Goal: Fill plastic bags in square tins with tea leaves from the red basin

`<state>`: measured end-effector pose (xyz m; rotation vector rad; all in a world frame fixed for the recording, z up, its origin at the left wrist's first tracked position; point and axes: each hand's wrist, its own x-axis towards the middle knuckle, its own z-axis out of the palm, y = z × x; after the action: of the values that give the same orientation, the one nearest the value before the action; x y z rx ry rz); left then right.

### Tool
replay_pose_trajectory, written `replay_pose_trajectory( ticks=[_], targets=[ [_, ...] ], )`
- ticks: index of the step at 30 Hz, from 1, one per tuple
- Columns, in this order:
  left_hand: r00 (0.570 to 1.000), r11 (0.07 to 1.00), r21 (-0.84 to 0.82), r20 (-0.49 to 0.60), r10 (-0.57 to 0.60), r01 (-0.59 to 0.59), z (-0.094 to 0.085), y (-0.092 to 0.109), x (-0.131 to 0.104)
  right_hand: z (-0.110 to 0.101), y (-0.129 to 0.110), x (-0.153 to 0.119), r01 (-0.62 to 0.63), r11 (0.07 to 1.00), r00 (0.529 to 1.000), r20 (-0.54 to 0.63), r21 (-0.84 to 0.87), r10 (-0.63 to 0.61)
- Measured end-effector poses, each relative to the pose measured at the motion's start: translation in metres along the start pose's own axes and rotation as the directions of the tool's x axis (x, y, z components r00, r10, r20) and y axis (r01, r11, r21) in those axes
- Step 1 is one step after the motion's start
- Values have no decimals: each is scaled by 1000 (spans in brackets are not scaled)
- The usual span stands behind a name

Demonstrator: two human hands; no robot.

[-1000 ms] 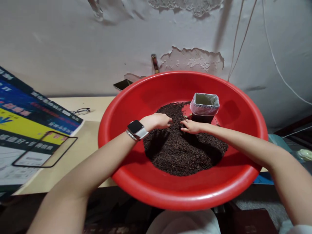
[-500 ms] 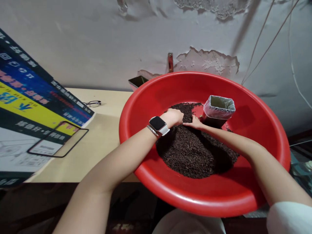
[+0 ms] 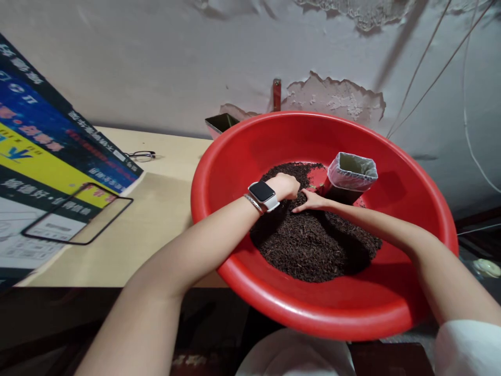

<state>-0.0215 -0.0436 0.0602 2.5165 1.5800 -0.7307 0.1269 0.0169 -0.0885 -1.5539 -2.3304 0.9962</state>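
Both hands are inside a big red plastic basin (image 3: 250, 292), over a heap of dark, dry tea leaves (image 3: 313, 248). My left hand (image 3: 285, 185), with a white-strapped watch (image 3: 262, 192) on its wrist, is curled closed at the heap's upper part, and its fingertips are hidden. Just right of it, my right hand (image 3: 313, 201) touches the leaves, thumb and fingers apart. A tall tin (image 3: 346, 194) lined with a clear plastic bag (image 3: 352, 178) stands in the basin to the right of that hand. The bottom of the tin is partly hidden.
On the pale table (image 3: 160, 209) at left lie eyeglasses (image 3: 141, 155) and a large printed cardboard panel (image 3: 43, 172) with a black wire frame (image 3: 84, 237). Another open tin (image 3: 220, 124) stands behind the basin. Cords (image 3: 422, 62) hang along the peeling wall (image 3: 176, 62).
My left hand has shifted slightly right, still curled. The right hand's thumb and fingers have spread wider at the leaves. The view has turned a little.
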Motion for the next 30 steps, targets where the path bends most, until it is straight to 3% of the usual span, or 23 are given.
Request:
replay_pose_trajectory(
  ticks=[6, 12, 16, 20, 24, 27, 30],
  targets=[
    [1000, 1000, -5, -10, -19, 19, 9, -9, 11, -8, -17, -21, -19, 990, 1000, -20, -140, 17],
    [1000, 999, -36, -15, 18, -18, 12, -15, 18, -32, -28, -56, 35, 995, 998, -40, -97, -39],
    [995, 992, -82, 2, 99, -99, 10, -15, 15, -69, -39, -76, 108, 994, 991, -74, -5, -108],
    [996, 993, -82, 9, 90, -89, 6, -13, 9, -134, -47, -76, 152, 982, 934, -308, -110, -179],
    [996, 992, -102, 21, 82, -79, 5, -12, 6, -191, -32, -64, 16, 954, 856, -490, -298, -167],
    [996, 992, -99, 14, 83, -82, 6, -14, 8, -204, -15, -55, -105, 904, 870, -478, -414, -118],
    [998, 993, -101, 9, 69, -68, 8, -15, 9, -196, -14, -55, -172, 858, 920, -391, -484, -36]
  ],
)
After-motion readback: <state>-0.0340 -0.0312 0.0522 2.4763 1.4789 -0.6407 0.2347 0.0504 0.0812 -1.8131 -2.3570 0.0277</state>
